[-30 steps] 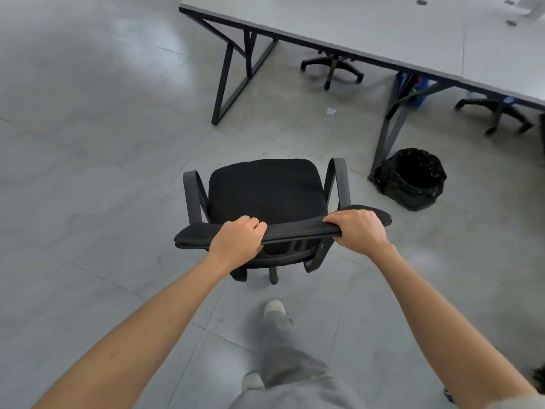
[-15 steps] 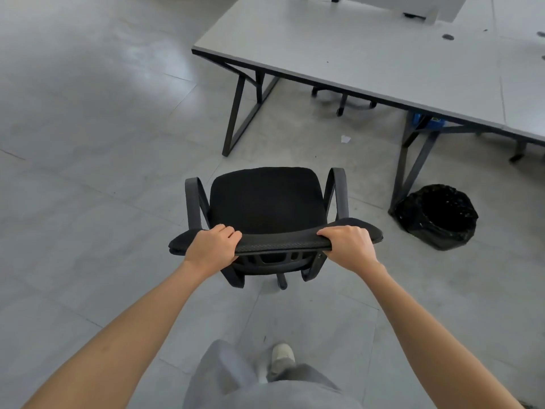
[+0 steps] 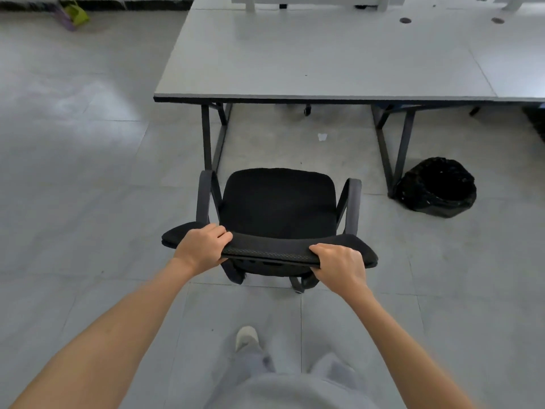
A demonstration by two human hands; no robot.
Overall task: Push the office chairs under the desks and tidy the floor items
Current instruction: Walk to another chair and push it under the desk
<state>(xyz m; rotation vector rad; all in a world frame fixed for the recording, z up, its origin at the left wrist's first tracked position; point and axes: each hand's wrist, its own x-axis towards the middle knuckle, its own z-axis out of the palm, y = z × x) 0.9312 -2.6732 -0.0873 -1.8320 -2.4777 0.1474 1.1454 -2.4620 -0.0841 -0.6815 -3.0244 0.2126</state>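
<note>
The black fabric office chair with grey armrests stands on the grey tiled floor, just in front of the white rectangular desk with black metal legs. The seat faces the desk edge; the chair is not yet under the desktop.

Left hand: fingers curled over the top edge of the chair's backrest, near its left end, gripping it. Right hand: fingers wrapped over the same edge near the right end, thumb below, gripping it. Both arms are extended forward.

A round bin lined with a black plastic bag sits on the floor beside the desk's right leg frame. A small white scrap of paper lies on the floor under the desk's front edge. One castor of another chair shows beneath the desktop. A green and purple object rests by the far wall; what it is cannot be told.
</note>
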